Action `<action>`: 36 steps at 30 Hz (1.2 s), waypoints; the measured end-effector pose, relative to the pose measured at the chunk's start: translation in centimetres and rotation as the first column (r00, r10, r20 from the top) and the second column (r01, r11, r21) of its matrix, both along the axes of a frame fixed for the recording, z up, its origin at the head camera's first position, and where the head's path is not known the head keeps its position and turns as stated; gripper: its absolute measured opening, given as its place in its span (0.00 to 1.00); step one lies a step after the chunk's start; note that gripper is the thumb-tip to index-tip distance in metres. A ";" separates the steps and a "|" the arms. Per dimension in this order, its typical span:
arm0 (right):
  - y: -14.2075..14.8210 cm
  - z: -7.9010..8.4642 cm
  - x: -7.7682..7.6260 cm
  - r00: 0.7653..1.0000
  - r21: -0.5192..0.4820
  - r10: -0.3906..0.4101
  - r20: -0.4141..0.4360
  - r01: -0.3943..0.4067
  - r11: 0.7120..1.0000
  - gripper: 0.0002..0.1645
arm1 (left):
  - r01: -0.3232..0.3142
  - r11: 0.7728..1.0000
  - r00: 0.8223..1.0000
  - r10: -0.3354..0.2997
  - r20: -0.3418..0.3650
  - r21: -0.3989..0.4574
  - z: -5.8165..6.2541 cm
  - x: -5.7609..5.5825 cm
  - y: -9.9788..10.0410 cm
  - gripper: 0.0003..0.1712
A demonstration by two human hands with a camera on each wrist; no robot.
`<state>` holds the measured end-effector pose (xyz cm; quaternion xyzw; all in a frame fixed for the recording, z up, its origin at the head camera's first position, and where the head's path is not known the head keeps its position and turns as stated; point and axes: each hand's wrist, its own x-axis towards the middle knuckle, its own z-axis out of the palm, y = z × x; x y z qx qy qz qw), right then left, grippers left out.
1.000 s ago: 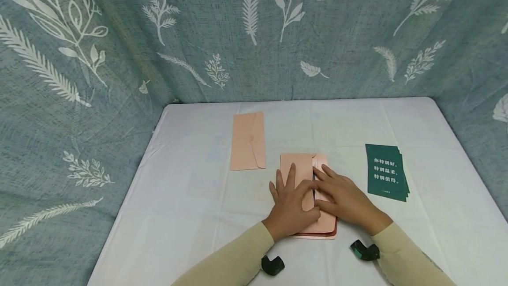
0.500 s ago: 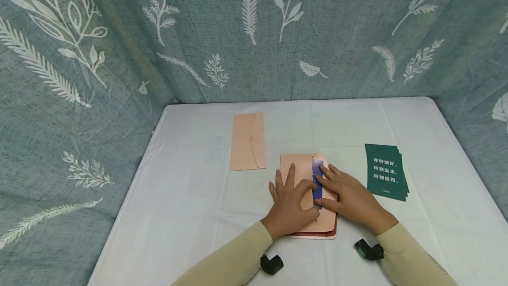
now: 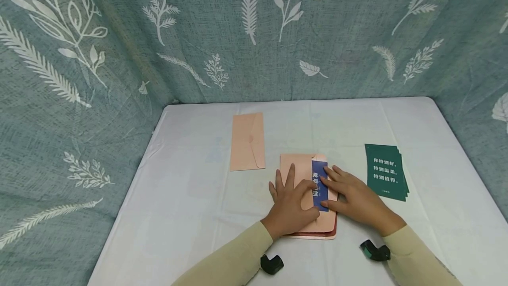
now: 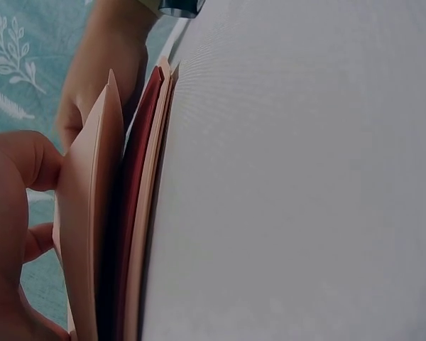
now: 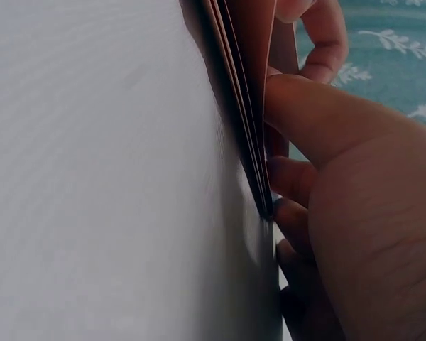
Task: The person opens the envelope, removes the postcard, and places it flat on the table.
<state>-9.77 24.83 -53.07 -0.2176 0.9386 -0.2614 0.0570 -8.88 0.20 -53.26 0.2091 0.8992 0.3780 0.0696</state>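
A pink envelope (image 3: 297, 161) lies uppermost on a small stack with its opening to the right. Out of that opening sticks a blue card (image 3: 319, 169) with white lettering; its left part is hidden inside. My left hand (image 3: 291, 211) is spread over the envelope, fingers pressing it down, thumb and index finger bent near the opening. My right hand (image 3: 355, 197) rests its fingertips on the exposed right side of the card. Beneath the top envelope, a dark red edge (image 4: 139, 149) and further pink layers show in the left wrist view.
Another pink envelope (image 3: 248, 141) lies farther back on the white tablecloth (image 3: 190, 197), left of the stack. Several dark green cards (image 3: 385, 171) with white lettering lie fanned to the right. A grey-green patterned curtain (image 3: 254, 65) hangs behind the table.
My right hand has moved to the right, and the blue card has slid out of the envelope from a thin sliver to a wide strip. My left hand has stayed in place.
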 end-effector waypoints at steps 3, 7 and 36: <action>0.3 0.0 0.2 1.000 0.003 0.001 0.004 -0.001 1.000 0.48 | -0.007 1.000 1.000 0.007 -0.002 -0.006 -0.1 0.0 0.1 0.26; 0.7 0.0 0.6 1.000 0.002 0.002 -0.004 -0.002 1.000 0.48 | -0.012 1.000 1.000 0.012 -0.009 -0.013 -0.2 0.0 0.1 0.26; 2.3 0.4 1.5 0.999 0.033 -0.023 0.033 0.022 0.999 0.49 | -0.019 0.999 1.000 0.018 -0.005 -0.026 -0.1 -0.1 0.2 0.28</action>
